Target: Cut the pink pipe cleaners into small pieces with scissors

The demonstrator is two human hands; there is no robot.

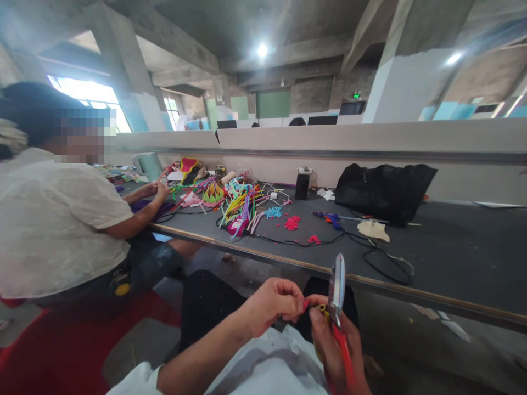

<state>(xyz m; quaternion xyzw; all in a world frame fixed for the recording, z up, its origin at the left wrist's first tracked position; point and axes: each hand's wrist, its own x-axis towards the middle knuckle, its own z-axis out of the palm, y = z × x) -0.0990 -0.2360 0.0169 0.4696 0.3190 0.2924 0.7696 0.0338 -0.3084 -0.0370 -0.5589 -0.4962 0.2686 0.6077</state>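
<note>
Above my lap, my left hand (275, 307) is closed, pinching a small pinkish-red piece (305, 305) between thumb and fingers. My right hand (335, 340) is wrapped around a hand tool with a red handle (344, 351) and a long silver metal head (337, 285) that points up. A yellowish part (322, 312) shows by its thumb; whether it belongs to the tool I cannot tell. The right index finger reaches close to the red piece. On the table beyond lie small heaps of red pieces (292, 223) and blue pieces (273, 212).
Colourful fuzzy stems (242, 206) are heaped left of the blue pieces. A blue tool (332, 220), a cream cloth scrap (373, 230), black cables (382, 269) and a black bag (381, 192) lie to the right. At left, a seated person (69, 219) works with both hands.
</note>
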